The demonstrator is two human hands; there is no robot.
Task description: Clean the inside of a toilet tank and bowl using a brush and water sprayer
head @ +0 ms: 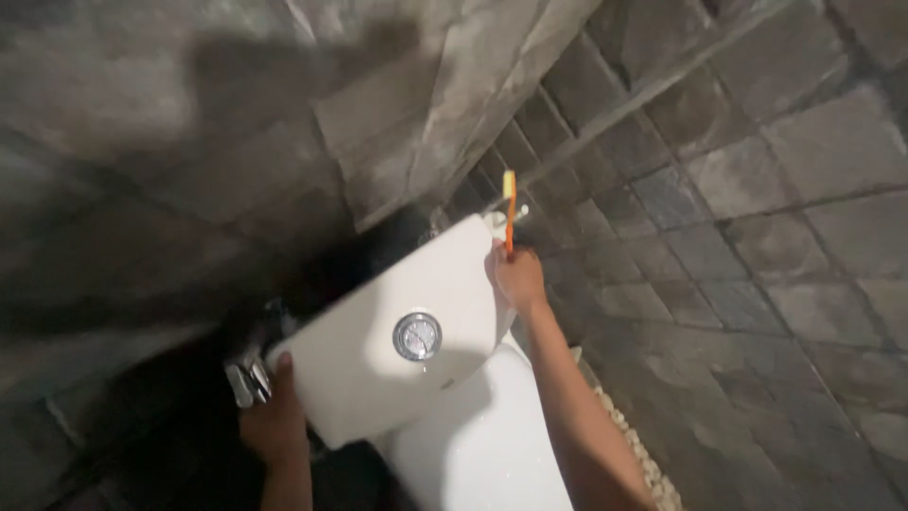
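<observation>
A white toilet cistern lid [378, 322] with a round chrome flush button [416, 336] lies tilted in front of me. My left hand [274, 416] grips its near left end. My right hand [515, 274] holds the far right edge of the lid and also clasps an orange toothbrush [509, 213] that points up, its yellow-white head at the top. Below the lid sits the white toilet seat cover [492, 445].
A grey stone-tile wall [189, 114] rises to the left and behind. Grey floor tiles [757, 265] spread to the right. A chrome fitting [248, 378] shows by my left hand. Pale pebbles [634, 445] line the toilet base.
</observation>
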